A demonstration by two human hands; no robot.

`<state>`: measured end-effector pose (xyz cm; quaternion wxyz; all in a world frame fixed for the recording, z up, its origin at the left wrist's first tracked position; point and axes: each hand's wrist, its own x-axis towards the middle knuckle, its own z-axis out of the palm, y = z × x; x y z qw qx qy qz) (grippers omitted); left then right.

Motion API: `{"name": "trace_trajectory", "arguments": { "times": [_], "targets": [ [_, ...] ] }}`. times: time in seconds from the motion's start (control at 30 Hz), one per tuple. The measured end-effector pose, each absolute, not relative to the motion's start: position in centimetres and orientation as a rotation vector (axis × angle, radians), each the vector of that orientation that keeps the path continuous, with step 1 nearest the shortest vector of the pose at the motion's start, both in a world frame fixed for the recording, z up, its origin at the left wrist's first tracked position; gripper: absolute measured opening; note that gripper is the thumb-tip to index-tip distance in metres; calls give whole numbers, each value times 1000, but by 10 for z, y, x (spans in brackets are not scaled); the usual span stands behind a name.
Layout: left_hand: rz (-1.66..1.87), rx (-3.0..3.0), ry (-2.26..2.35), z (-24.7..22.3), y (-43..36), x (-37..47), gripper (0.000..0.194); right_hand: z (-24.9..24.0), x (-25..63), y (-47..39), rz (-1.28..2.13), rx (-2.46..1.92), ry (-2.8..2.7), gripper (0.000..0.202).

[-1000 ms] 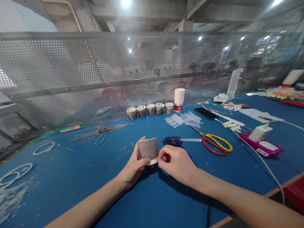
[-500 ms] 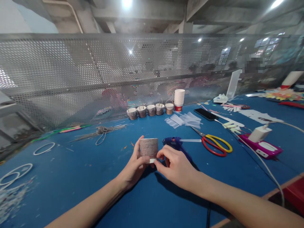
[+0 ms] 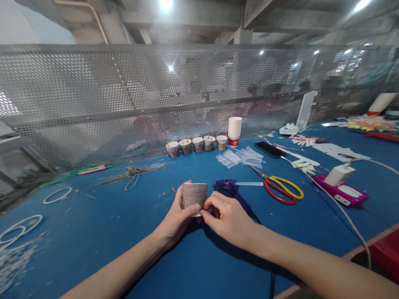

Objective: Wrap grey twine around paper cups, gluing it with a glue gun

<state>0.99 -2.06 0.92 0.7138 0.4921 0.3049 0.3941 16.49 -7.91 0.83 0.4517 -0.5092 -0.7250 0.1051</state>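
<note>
A paper cup wrapped in grey-brown cord is held up over the blue table, a strip of white showing at its lower edge. My left hand is closed round its left side, the thumb lying across the lower part. At the lower right edge, my right hand has thumb and forefinger pinched together against the cup; whatever is between those fingertips is too small to make out. Just behind my right hand lies a blue glue gun with a clear glue stick in it.
Scissors with red and yellow handles, a phone and a magenta power strip lie to the right. Several wrapped cups and stacked paper cups stand by the mesh panel. Cord lies left.
My left thumb has shifted right along the cup's lower part, covering more of the white strip. My right fingertips have moved slightly left along the edge.
</note>
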Motion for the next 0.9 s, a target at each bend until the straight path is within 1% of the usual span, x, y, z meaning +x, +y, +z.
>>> {"name": "trace_trajectory", "arguments": {
  "times": [0.23, 0.4, 0.57, 0.67, 0.9],
  "targets": [
    [848, 1076, 648, 11, -21, 10, 79, 11, 165, -80, 295, -1289, -1791, 17],
    [832, 1037, 584, 8, -18, 5, 77, 15, 164, -82, 446, -1293, -1730, 19],
    [855, 1075, 585, 11, -23, 4, 89, 18, 164, -82, 561, -1300, -1686, 18],
    [851, 1082, 579, 12, -24, 5, 91, 19, 164, -81, 572, -1307, -1672, 18],
    [867, 1062, 596, 15, -23, 6, 83, 20, 165, -82, 603, -1291, -1632, 17]
  ]
}}
